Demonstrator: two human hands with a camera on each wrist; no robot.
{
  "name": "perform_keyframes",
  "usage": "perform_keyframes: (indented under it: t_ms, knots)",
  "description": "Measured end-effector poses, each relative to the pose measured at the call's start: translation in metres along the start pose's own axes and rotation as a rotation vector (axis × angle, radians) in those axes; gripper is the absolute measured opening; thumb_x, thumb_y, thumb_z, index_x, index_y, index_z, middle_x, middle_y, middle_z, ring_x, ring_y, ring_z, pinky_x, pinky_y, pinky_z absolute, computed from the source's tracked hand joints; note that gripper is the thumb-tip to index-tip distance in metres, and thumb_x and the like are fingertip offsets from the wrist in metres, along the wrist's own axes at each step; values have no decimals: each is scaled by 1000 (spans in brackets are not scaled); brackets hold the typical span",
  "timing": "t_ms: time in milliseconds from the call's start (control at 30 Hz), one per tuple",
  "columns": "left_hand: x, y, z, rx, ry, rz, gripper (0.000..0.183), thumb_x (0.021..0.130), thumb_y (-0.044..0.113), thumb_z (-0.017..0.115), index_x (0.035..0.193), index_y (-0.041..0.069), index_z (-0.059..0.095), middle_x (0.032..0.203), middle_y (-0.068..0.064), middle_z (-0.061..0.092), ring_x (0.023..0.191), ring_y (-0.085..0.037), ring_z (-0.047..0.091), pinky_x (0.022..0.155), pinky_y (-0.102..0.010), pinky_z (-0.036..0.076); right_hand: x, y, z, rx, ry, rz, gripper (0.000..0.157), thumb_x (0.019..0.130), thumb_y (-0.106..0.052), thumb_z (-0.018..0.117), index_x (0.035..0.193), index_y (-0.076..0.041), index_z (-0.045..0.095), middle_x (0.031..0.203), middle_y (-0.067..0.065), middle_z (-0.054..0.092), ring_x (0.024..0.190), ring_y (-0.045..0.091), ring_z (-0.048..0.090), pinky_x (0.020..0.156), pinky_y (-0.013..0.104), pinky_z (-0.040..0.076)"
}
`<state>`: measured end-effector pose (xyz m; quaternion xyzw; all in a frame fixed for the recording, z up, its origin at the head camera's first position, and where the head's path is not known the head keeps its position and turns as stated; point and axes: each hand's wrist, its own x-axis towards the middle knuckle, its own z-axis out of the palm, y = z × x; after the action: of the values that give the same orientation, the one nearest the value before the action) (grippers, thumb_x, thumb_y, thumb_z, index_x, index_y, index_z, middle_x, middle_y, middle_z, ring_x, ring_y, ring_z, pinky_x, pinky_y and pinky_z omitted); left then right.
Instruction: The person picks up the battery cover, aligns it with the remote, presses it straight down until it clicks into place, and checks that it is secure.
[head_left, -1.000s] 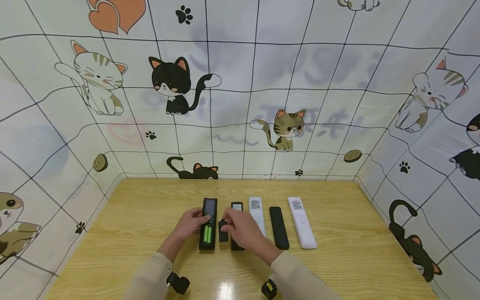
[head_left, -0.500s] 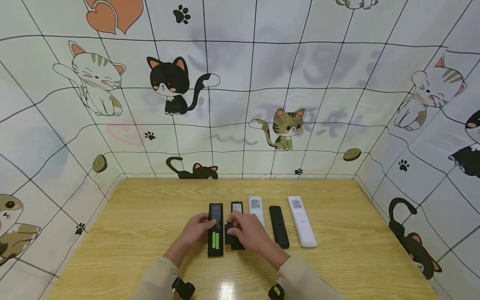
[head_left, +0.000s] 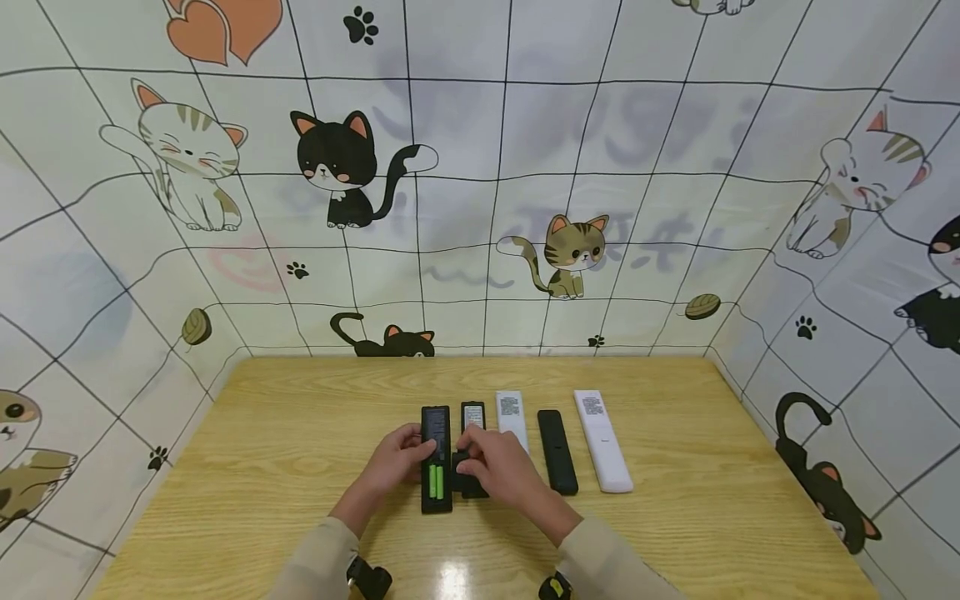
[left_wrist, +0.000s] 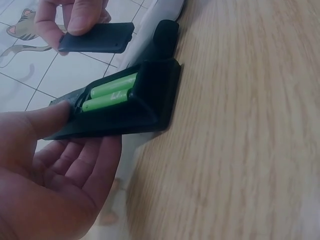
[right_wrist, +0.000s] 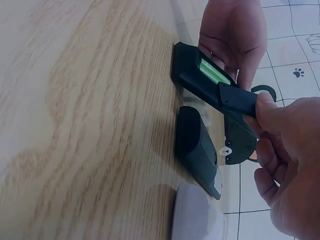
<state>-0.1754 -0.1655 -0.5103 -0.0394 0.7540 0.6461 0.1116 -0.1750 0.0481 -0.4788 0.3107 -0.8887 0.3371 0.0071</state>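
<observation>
My left hand (head_left: 393,458) holds a black remote control (head_left: 437,423), its back facing up and its thumb on top near the battery compartment. The compartment is uncovered, and two green batteries (left_wrist: 109,93) lie side by side in it. Just right of this remote, my right hand (head_left: 501,465) pinches a small black battery cover (left_wrist: 98,39) between thumb and fingers. In the right wrist view the cover overlaps the remote's edge beside the batteries; in the left wrist view it appears above the remote.
A second black remote (head_left: 473,412) lies partly hidden behind my right hand. To its right are a white remote (head_left: 511,412), another black remote (head_left: 557,454) and a second white remote (head_left: 604,446). Cat-printed cloth walls (head_left: 465,292) border the wooden table (head_left: 712,500).
The left hand has brought the remote rightward and slightly nearer to me. My right hand has moved a little right with the battery cover; the other remotes stay where they lay.
</observation>
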Motion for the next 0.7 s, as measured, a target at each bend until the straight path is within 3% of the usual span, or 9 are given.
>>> perform_keyframes:
  t_ms: [267, 700]
  knots:
    - [0, -2, -1, 23, 8, 33, 41, 95, 25, 64, 129, 5, 55, 112, -16, 64, 87, -18, 66, 74, -37, 58, 2, 0, 2, -2, 14, -22, 18, 87, -21, 71, 103, -15, 63, 87, -3, 71, 76, 3, 63, 67, 19, 51]
    - [0, -2, -3, -3, 9, 20, 42, 93, 26, 65, 131, 8, 56, 113, -15, 65, 87, -19, 67, 75, -38, 58, 10, -12, 11, -16, 9, -20, 19, 85, -27, 73, 100, -18, 64, 86, -5, 70, 75, 1, 61, 67, 17, 50]
